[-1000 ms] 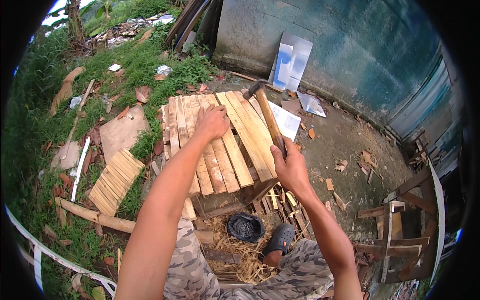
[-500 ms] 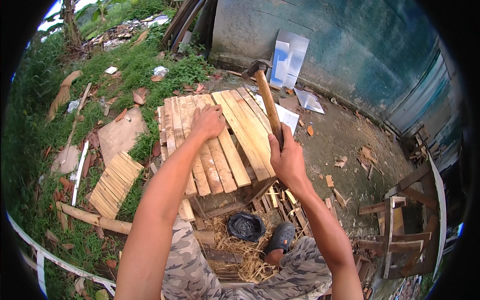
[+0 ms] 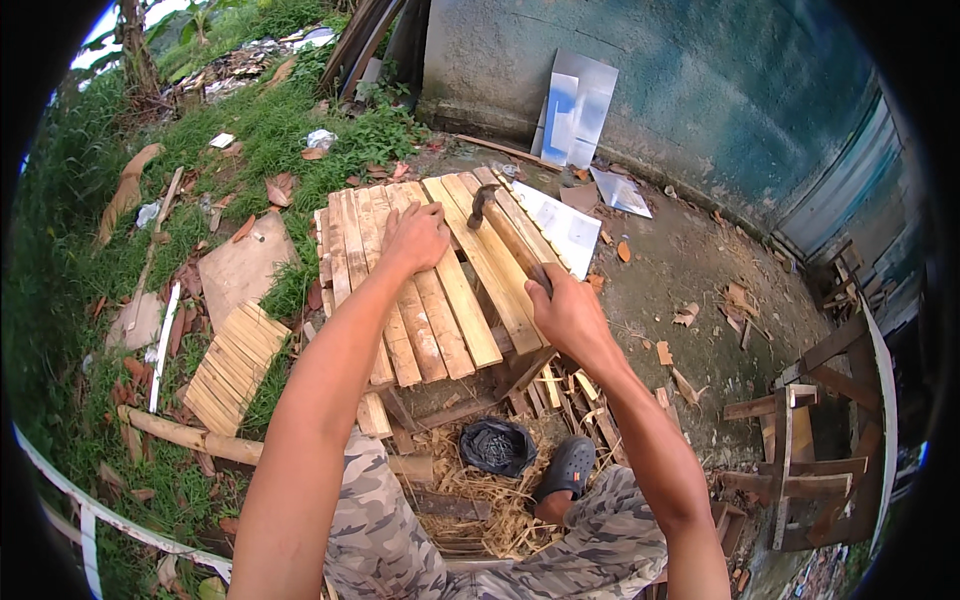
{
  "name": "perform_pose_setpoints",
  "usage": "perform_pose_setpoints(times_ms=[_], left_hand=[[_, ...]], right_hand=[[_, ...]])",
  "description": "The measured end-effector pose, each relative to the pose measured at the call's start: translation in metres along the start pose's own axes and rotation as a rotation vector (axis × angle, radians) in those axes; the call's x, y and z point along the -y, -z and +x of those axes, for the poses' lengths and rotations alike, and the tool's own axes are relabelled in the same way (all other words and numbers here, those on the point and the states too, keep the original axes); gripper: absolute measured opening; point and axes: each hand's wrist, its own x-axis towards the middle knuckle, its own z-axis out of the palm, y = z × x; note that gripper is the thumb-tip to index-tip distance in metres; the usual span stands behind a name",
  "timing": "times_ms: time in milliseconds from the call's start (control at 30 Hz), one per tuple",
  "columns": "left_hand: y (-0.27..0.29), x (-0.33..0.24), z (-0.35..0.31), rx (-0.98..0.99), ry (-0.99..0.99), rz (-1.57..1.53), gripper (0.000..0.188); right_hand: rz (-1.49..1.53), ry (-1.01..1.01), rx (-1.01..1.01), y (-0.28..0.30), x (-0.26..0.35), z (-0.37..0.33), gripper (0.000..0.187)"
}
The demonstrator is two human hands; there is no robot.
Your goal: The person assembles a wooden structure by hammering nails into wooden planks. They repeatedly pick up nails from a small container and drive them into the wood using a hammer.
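The hammer [image 3: 514, 238] is over the row of boards [image 3: 470, 318], in the closed grip of the right hand [image 3: 573, 312]. The left hand [image 3: 415, 238] lies open on the boards. Below, a black bag [image 3: 497, 447] sits on straw [image 3: 512, 518] beside a shoe [image 3: 568, 468].

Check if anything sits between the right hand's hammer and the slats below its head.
Nothing visible does. The hammer, gripped in the right hand, is over the slats; contact can't be judged. The left hand lies on slats left of the head, not under it.
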Motion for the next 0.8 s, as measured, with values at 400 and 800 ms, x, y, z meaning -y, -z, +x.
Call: perform_pose_setpoints(times_ms=[400,800], left_hand=[[0.001,-0.001,0.000,-0.002,0.020,-0.019,0.050],[0.000,0.001,0.002,0.014,0.007,0.021,0.053]], right_hand=[[0.139,0.078,-0.096,0.005,-0.004,0.001,0.039],[0.164,-0.089,-0.069,-0.004,-0.002,-0.010,0.034]])
